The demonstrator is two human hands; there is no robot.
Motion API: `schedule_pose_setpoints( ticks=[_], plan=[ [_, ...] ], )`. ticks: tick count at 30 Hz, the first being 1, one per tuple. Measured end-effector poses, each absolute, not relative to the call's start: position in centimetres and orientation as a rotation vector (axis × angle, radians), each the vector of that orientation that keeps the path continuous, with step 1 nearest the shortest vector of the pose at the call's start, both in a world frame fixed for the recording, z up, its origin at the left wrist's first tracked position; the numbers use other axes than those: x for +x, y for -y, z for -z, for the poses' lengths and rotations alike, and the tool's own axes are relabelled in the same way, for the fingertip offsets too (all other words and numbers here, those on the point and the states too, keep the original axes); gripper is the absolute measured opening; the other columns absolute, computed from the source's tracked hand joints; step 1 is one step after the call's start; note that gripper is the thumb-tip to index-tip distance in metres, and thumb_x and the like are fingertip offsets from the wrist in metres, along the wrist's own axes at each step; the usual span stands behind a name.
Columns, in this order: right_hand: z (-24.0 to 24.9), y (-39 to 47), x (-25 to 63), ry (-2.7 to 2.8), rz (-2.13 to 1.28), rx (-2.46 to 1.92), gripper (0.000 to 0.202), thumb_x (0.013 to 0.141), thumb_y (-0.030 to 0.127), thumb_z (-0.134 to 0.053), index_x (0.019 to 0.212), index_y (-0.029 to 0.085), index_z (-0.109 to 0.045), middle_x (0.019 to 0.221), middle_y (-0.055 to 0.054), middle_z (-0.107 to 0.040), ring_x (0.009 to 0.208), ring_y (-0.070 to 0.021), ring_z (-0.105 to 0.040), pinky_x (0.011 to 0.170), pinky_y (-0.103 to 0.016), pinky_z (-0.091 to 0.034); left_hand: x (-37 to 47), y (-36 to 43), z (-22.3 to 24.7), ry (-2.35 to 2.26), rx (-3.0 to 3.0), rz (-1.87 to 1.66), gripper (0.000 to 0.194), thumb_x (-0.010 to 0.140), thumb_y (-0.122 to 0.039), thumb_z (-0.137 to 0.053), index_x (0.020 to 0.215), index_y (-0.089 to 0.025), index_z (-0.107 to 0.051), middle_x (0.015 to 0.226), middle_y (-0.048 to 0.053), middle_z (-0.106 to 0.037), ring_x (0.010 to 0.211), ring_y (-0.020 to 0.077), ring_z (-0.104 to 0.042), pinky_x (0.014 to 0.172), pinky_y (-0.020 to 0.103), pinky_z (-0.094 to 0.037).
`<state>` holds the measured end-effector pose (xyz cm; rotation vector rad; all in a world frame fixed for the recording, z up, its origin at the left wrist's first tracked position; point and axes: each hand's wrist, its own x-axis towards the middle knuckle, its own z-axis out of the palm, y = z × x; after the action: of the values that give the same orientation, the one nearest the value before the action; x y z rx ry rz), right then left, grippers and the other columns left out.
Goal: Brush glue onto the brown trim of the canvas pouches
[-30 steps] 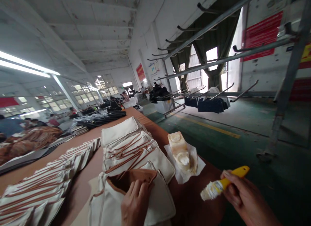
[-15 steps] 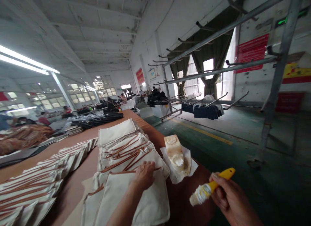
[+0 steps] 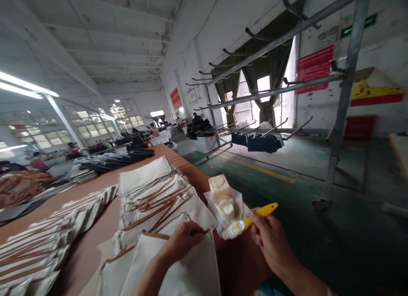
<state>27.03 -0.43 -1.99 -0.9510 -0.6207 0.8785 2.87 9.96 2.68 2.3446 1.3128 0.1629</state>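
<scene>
A yellow-handled paintbrush is gripped in my right hand, its bristles and ferrule caked with white paste. The brush tip is beside a stained plastic container with white paste at its round opening, lying on a white sheet at the table edge. My left hand, fingers curled, pinches the brown-trimmed top edge of a cream fabric pouch. Beyond it lie more cream pouches with brown straps, stacked and overlapping.
A fanned row of cream pieces with brown trim covers the left of the brown table. Dark items lie farther back. To the right, past the table edge, a metal rack with prongs stands on the green floor.
My right hand has brought the brush left, close to the container. My left hand has gone from resting on the pouch to pinching its top edge, which is lifted. The view has turned slightly right.
</scene>
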Motion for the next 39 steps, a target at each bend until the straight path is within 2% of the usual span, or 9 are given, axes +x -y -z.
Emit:
schedule_pose_setpoints(
  ticks=[5, 13, 16, 18, 23, 26, 30, 35, 39],
  plan=[
    [0.9, 0.2, 25.0, 0.932, -0.755, -1.034, 0.043, 0.090, 0.057, -0.063, 0.077, 0.017, -0.060, 0.055, 0.003, -0.046, 0.050, -0.0139, -0.041, 0.047, -0.025, -0.034, 2.5, -6.4, -4.3, -1.198, 2.201, -0.272, 0.033, 0.086, -0.037, -0.051, 0.096, -0.015, -0.074, 0.093, 0.003, -0.071, 0.087, 0.0196, -0.063, 0.076, 0.025, -0.045],
    [-1.5, 0.2, 24.3, 1.207, -0.415, -1.094, 0.041, 0.095, 0.054, -0.055, 0.074, 0.019, -0.061, 0.069, -0.007, -0.063, 0.067, -0.0244, -0.060, 0.063, -0.032, -0.046, 2.4, -3.1, -5.3, -1.139, 1.944, -0.408, 0.024, 0.083, -0.033, -0.058, 0.091, -0.018, -0.074, 0.085, 0.000, -0.064, 0.084, 0.0186, -0.058, 0.077, 0.026, -0.041],
    [-1.8, 0.9, 24.2, 1.203, -0.399, -1.086, 0.037, 0.097, 0.050, -0.054, 0.082, 0.019, -0.065, 0.069, -0.006, -0.063, 0.064, -0.0232, -0.059, 0.063, -0.032, -0.046, 2.5, -2.6, -5.2, -1.154, 1.901, -0.425, 0.025, 0.082, -0.037, -0.060, 0.091, -0.018, -0.074, 0.086, 0.000, -0.064, 0.086, 0.0196, -0.058, 0.078, 0.026, -0.041],
    [-2.0, 1.4, 23.7, 1.251, -0.448, -1.055, 0.037, 0.097, 0.050, -0.053, 0.080, 0.019, -0.064, 0.066, -0.006, -0.062, 0.060, -0.0224, -0.058, 0.061, -0.031, -0.046, 2.7, -2.4, -5.0, -1.137, 1.890, -0.414, 0.028, 0.082, -0.041, -0.060, 0.091, -0.018, -0.073, 0.087, 0.001, -0.065, 0.087, 0.0198, -0.058, 0.077, 0.026, -0.041],
    [-1.6, 0.9, 24.1, 1.262, -0.444, -1.081, 0.039, 0.096, 0.052, -0.054, 0.078, 0.019, -0.064, 0.072, -0.009, -0.066, 0.068, -0.0254, -0.063, 0.067, -0.033, -0.048, 2.4, -1.9, -4.1, -1.182, 1.882, -0.442, 0.040, 0.076, -0.056, -0.063, 0.081, -0.017, -0.070, 0.076, 0.000, -0.061, 0.075, 0.0173, -0.054, 0.067, 0.025, -0.038],
    [-1.3, 0.1, 25.3, 1.146, -0.435, -1.139, 0.041, 0.093, 0.056, -0.056, 0.082, 0.018, -0.065, 0.074, -0.008, -0.065, 0.070, -0.0253, -0.061, 0.065, -0.032, -0.047, 2.2, -1.5, -3.7, -1.231, 1.832, -0.517, 0.044, 0.070, -0.062, -0.066, 0.076, -0.018, -0.065, 0.067, -0.001, -0.057, 0.068, 0.0152, -0.049, 0.063, 0.025, -0.035],
    [-1.1, 0.0, 24.9, 1.106, -0.651, -1.104, 0.044, 0.090, 0.059, -0.059, 0.074, 0.018, -0.059, 0.061, -0.001, -0.054, 0.057, -0.0179, -0.049, 0.054, -0.027, -0.040, 2.6, -0.6, -3.9, -1.227, 1.863, -0.590, 0.040, 0.067, -0.058, -0.070, 0.066, -0.019, -0.060, 0.066, -0.001, -0.055, 0.064, 0.0143, -0.047, 0.060, 0.025, -0.034],
    [-0.5, 0.7, 23.3, 1.020, -1.049, -0.919, 0.037, 0.088, 0.052, -0.065, 0.077, 0.017, -0.057, 0.056, 0.004, -0.045, 0.051, -0.0130, -0.039, 0.048, -0.024, -0.032, 2.8, 0.3, -3.9, -1.301, 1.954, -0.602, 0.026, 0.068, -0.043, -0.071, 0.063, -0.019, -0.062, 0.068, 0.000, -0.058, 0.066, 0.0161, -0.053, 0.067, 0.026, -0.039],
    [-0.8, 0.6, 24.4, 0.934, -1.014, -0.949, 0.036, 0.086, 0.050, -0.066, 0.076, 0.017, -0.057, 0.055, 0.005, -0.043, 0.048, -0.0120, -0.036, 0.045, -0.024, -0.029, 2.7, 0.5, -4.3, -1.311, 1.983, -0.572, 0.015, 0.067, -0.031, -0.070, 0.062, -0.020, -0.062, 0.070, 0.000, -0.060, 0.067, 0.0166, -0.055, 0.065, 0.026, -0.039]
  ],
)
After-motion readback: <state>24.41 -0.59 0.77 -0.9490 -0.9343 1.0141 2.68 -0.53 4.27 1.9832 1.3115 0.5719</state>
